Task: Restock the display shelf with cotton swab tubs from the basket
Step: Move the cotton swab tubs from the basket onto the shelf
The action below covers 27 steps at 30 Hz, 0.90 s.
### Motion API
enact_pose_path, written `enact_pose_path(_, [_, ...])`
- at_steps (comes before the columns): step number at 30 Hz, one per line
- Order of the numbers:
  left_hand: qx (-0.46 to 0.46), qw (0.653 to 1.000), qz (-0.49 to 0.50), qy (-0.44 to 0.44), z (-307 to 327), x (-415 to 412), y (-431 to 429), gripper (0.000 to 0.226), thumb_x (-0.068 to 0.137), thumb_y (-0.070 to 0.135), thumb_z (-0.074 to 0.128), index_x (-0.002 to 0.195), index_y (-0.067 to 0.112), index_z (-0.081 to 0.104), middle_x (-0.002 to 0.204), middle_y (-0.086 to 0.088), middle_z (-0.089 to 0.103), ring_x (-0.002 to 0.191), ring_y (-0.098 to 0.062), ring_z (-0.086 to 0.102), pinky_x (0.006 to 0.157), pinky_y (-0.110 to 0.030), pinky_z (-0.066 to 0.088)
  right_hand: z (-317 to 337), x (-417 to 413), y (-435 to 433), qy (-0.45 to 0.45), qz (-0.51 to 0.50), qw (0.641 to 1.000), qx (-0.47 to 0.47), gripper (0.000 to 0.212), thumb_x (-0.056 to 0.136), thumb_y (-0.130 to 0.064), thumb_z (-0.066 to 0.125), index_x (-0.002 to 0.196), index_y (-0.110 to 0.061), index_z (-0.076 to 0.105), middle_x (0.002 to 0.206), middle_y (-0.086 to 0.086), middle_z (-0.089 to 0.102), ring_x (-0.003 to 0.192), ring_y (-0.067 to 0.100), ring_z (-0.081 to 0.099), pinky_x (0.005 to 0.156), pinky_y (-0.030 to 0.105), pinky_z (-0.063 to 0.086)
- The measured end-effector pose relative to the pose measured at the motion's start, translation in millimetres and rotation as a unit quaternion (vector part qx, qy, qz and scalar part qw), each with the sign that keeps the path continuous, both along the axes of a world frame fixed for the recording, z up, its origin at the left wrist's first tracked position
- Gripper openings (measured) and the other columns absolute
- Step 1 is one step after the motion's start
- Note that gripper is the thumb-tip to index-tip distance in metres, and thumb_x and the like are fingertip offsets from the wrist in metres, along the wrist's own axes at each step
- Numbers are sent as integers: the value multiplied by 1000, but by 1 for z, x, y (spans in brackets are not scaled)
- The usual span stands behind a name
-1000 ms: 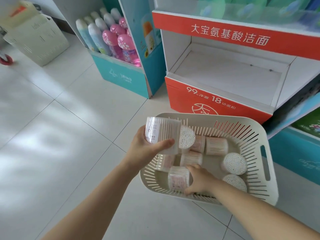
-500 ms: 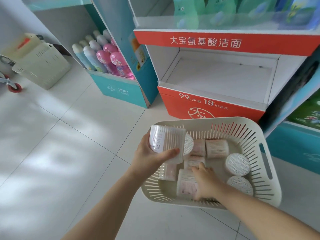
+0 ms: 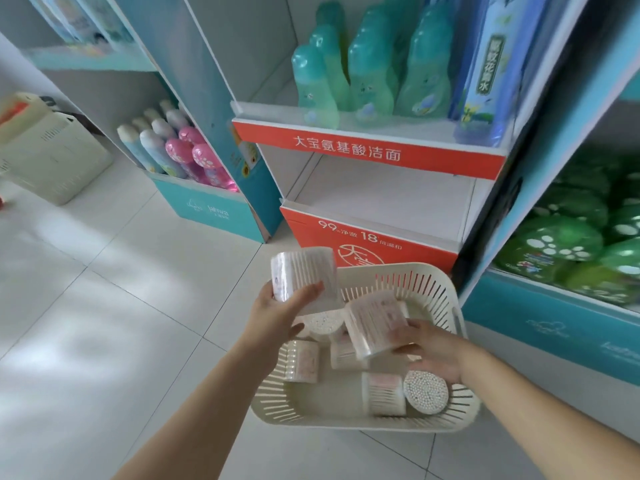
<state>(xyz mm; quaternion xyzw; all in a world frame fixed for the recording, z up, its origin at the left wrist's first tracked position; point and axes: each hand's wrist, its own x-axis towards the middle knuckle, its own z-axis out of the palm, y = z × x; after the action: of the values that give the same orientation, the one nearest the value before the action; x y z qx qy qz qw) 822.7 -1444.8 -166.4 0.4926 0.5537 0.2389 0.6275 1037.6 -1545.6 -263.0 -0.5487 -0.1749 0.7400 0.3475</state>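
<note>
A cream slotted basket (image 3: pixel 440 292) sits on the floor before the red-fronted display shelf (image 3: pixel 377 195), whose lower white compartment holds nothing. My left hand (image 3: pixel 277 313) grips a clear cotton swab tub (image 3: pixel 303 271) raised above the basket's left rim. My right hand (image 3: pixel 433 348) holds a second tub (image 3: pixel 375 323) lifted over the basket's middle. Several more tubs lie in the basket, among them one on its side at the left (image 3: pixel 301 361) and one showing its round swab face (image 3: pixel 426 392).
Green bottles (image 3: pixel 363 71) fill the shelf above the red banner. A teal stand with pink and white bottles (image 3: pixel 180 150) is to the left, a teal stand with green bottles (image 3: pixel 581 230) to the right. A beige bin (image 3: pixel 48 157) stands far left on the tiled floor.
My right hand has lifted a tub out of the basket. My left hand has raised its tub higher. The view has tilted up toward the shelves.
</note>
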Motion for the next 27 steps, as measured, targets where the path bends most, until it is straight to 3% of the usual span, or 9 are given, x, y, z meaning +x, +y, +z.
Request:
enact_pose_path(2, [-50, 997, 30, -49, 11, 4, -1, 71, 48, 49, 77, 111, 24, 57, 106, -7, 69, 101, -23, 66, 89, -44, 53, 17, 13, 0, 27, -32, 999, 12, 96, 21, -39, 94, 108, -16, 62, 99, 8, 69, 101, 27, 61, 90, 46, 50])
enact_pose_path(7, [-107, 981, 33, -157, 50, 21, -6, 65, 55, 51, 72, 112, 22, 58, 95, -2, 74, 99, -20, 66, 86, -48, 52, 79, 37, 0, 83, -69, 991, 74, 87, 26, -37, 93, 105, -16, 63, 95, 11, 66, 87, 25, 68, 67, 47, 57])
enact_pose_path(10, [-103, 982, 7, -161, 79, 34, -10, 74, 52, 55, 70, 117, 22, 53, 103, -4, 71, 107, -21, 62, 90, -55, 48, 115, 49, 1, 81, -108, 987, 90, 109, 24, -33, 93, 126, -24, 54, 112, 14, 59, 100, 30, 60, 78, 56, 50])
enact_pose_path(13, [-99, 979, -5, -181, 102, 43, -15, 73, 52, 51, 72, 116, 21, 51, 107, -7, 68, 108, -21, 63, 91, -58, 47, 150, 60, -2, 62, -151, 980, 112, 123, 18, -29, 92, 131, -39, 45, 123, 9, 58, 109, 30, 51, 82, 46, 45])
enact_pose_path(16, [-92, 976, -32, -194, 122, 49, -22, 88, 45, 49, 82, 120, 20, 49, 118, -12, 64, 109, -22, 64, 88, -57, 50, 189, 68, -10, 16, -136, 973, 186, 109, 35, -23, 86, 132, -41, 40, 123, 6, 64, 110, 27, 62, 96, 46, 45])
enact_pose_path(20, [-110, 966, -65, -224, 140, 56, -34, 99, 37, 48, 89, 122, 18, 50, 116, -15, 66, 108, -26, 65, 83, -56, 53, 240, 80, -23, -141, -93, 940, 296, 99, 39, -28, 82, 130, -40, 44, 132, 1, 51, 113, 15, 57, 90, 29, 49])
enact_pose_path(23, [-142, 950, -87, -265, 150, 64, -41, 101, 38, 49, 89, 124, 13, 51, 119, -19, 65, 112, -30, 62, 79, -56, 53, 270, 91, -34, -245, -68, 908, 333, 100, 39, -34, 82, 130, -39, 44, 134, 1, 44, 122, 16, 48, 101, 38, 46])
enact_pose_path(27, [-144, 936, -109, -302, 162, 78, -44, 106, 40, 54, 87, 129, 9, 50, 122, -20, 63, 114, -31, 61, 78, -57, 52, 295, 103, -48, -293, -32, 887, 356, 96, 42, -35, 82, 130, -41, 43, 136, 0, 44, 124, 16, 46, 102, 40, 45])
